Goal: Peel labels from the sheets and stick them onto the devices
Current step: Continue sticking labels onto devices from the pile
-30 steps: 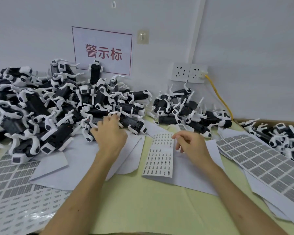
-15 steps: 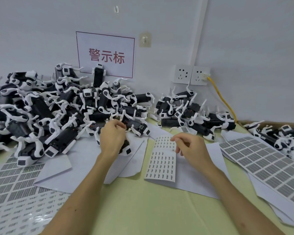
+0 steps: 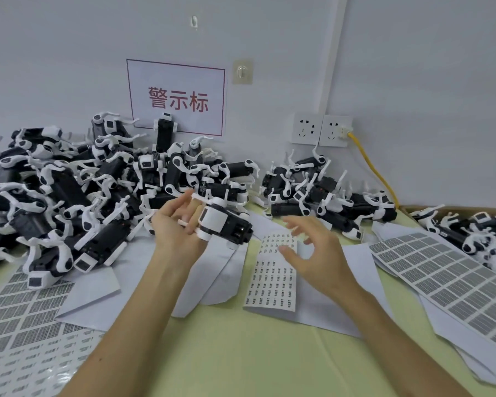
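My left hand holds one black and white device lifted above the table, its white end facing me and its thin white prongs passing between my fingers. My right hand hovers just right of it over the small label sheet, thumb and fingers spread apart. I cannot tell whether a label sticks to a fingertip. The sheet lies flat on white backing paper and carries several rows of small printed labels.
A big pile of devices fills the left back. A smaller pile lies under the wall sockets with a yellow cable. More devices sit far right. Grey label sheets lie right and left.
My left hand has pulled one device out of the pile and raised it toward me. My right hand has lifted off the label sheet and opened its fingers near the device.
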Tool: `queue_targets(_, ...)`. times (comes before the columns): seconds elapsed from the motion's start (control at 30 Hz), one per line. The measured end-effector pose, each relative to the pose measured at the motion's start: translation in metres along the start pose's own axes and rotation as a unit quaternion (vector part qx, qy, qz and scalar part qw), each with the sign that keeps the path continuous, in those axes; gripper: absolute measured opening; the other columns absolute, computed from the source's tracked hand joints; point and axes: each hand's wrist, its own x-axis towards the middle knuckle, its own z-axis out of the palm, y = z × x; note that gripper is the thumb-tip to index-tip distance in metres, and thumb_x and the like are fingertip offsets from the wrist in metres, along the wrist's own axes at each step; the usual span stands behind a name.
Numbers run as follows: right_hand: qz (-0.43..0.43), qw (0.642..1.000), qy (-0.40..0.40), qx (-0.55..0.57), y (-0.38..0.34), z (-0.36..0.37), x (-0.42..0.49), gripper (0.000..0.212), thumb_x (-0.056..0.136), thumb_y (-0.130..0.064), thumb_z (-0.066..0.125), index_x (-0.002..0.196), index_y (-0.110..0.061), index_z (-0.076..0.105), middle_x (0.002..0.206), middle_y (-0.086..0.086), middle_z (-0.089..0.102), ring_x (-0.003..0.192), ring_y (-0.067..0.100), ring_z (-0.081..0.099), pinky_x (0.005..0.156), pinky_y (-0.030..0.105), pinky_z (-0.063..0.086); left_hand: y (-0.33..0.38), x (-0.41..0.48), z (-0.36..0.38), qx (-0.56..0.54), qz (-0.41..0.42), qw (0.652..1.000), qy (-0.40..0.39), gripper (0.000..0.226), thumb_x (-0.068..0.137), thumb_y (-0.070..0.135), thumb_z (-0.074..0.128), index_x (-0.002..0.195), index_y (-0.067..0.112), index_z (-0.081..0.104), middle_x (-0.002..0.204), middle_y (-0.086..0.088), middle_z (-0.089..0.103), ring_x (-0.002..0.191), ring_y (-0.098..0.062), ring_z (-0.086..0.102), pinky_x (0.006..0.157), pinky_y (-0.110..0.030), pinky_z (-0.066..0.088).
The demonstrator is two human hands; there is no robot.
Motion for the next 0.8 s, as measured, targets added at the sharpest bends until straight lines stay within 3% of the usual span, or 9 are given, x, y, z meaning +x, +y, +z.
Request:
queue_targets(0.1, -0.037, 0.998, -0.040, -0.028, -0.011, 0.005, -0.002, 0.087, 0.078, -0.051, 0.080, 0.152, -0.041, 0.035, 0.148, -0.023, 0.038, 0.138, 0.002, 0.040, 0.110, 0.021, 0.034, -0.012, -0.003, -0.002, -0.019, -0.066, 0.996, -0.055, 0.018, 0.096, 0.012, 0.050, 0.090, 0.004, 0.064, 0.049, 0.001, 0.032, 0.035, -0.013, 0.030, 0.036, -0.021, 0.033)
queue_targets(0.2, -0.083, 0.994, -0.044, -0.058, -0.021, 0.011, -0.003, 0.100, 0.075, -0.049, 0.085, 0.156, -0.035, 0.029, 0.159, -0.017, 0.031, 0.148, 0.003, 0.030, 0.119, 0.029, 0.026, -0.025, -0.003, -0.003, 0.000, -0.092, 0.995, -0.040, 0.020, 0.096, 0.018, 0.053, 0.095, 0.006, 0.068, 0.046, 0.002, 0.034, 0.038, -0.011, 0.031, 0.061, -0.015, 0.025)
queue_targets(0.37, -0.115, 0.992, -0.006, -0.055, -0.026, 0.010, -0.005, 0.063, 0.082, -0.027, 0.081, 0.139, -0.022, 0.056, 0.135, -0.010, 0.058, 0.127, 0.010, 0.054, 0.103, 0.044, 0.046, -0.042, -0.006, -0.006, 0.007, -0.087, 0.996, -0.025, 0.026, 0.094, 0.025, 0.053, 0.095, 0.007, 0.072, 0.050, 0.002, 0.033, 0.045, -0.010, 0.025, 0.067, -0.017, 0.016)
queue_targets(0.43, -0.132, 0.989, 0.023, -0.063, -0.028, 0.009, -0.004, 0.055, 0.080, -0.022, 0.081, 0.132, -0.018, 0.063, 0.127, -0.007, 0.061, 0.119, 0.011, 0.057, 0.100, 0.042, 0.047, -0.043, -0.006, -0.004, 0.028, -0.059, 0.998, 0.004, 0.027, 0.095, 0.026, 0.053, 0.100, 0.007, 0.071, 0.062, -0.001, 0.043, 0.056, -0.011, 0.034, 0.070, -0.018, 0.026)
queue_targets(0.5, -0.141, 0.987, 0.048, -0.062, -0.029, 0.009, -0.004, 0.052, 0.080, -0.024, 0.078, 0.129, -0.017, 0.064, 0.124, -0.006, 0.060, 0.116, 0.010, 0.056, 0.101, 0.037, 0.045, -0.042, -0.006, -0.002, 0.089, -0.020, 0.995, 0.040, 0.033, 0.099, 0.030, 0.051, 0.111, 0.006, 0.070, 0.088, -0.005, 0.062, 0.076, -0.020, 0.061, 0.079, -0.030, 0.047)
queue_targets(0.57, -0.126, 0.989, 0.066, -0.036, -0.028, 0.006, -0.004, 0.049, 0.081, -0.027, 0.073, 0.128, -0.017, 0.064, 0.122, -0.007, 0.059, 0.114, 0.011, 0.057, 0.099, 0.035, 0.047, -0.037, -0.005, -0.002, 0.134, -0.001, 0.990, 0.033, 0.038, 0.102, 0.032, 0.049, 0.121, 0.006, 0.068, 0.108, -0.009, 0.068, 0.098, -0.028, 0.068, 0.094, -0.040, 0.052)
queue_targets(0.6, -0.109, 0.991, 0.073, -0.018, -0.027, 0.004, -0.003, 0.047, 0.083, -0.029, 0.071, 0.128, -0.018, 0.064, 0.121, -0.008, 0.058, 0.113, 0.012, 0.058, 0.097, 0.033, 0.048, -0.035, -0.004, -0.001, 0.162, 0.003, 0.987, 0.020, 0.039, 0.103, 0.033, 0.049, 0.124, 0.007, 0.067, 0.109, -0.009, 0.069, 0.102, -0.028, 0.069, 0.098, -0.041, 0.051)
queue_targets(0.7, -0.058, 0.993, 0.104, 0.016, -0.020, -0.002, -0.001, 0.042, 0.088, -0.037, 0.064, 0.129, -0.024, 0.061, 0.118, -0.015, 0.056, 0.111, 0.010, 0.059, 0.092, 0.021, 0.047, -0.033, -0.001, 0.003, 0.280, -0.001, 0.960, 0.014, 0.036, 0.105, 0.035, 0.051, 0.125, 0.010, 0.066, 0.100, -0.008, 0.073, 0.089, -0.023, 0.074, 0.087, -0.039, 0.056)
queue_targets(0.8, -0.029, 0.992, 0.117, 0.030, -0.013, -0.003, -0.001, 0.044, 0.090, -0.039, 0.062, 0.132, -0.027, 0.061, 0.121, -0.023, 0.055, 0.115, 0.005, 0.058, 0.094, 0.012, 0.042, -0.048, -0.002, 0.003, 0.434, -0.036, 0.900, 0.022, 0.017, 0.103, 0.025, 0.058, 0.102, 0.012, 0.068, 0.083, -0.001, 0.070, 0.080, -0.017, 0.071, 0.085, -0.037, 0.059)
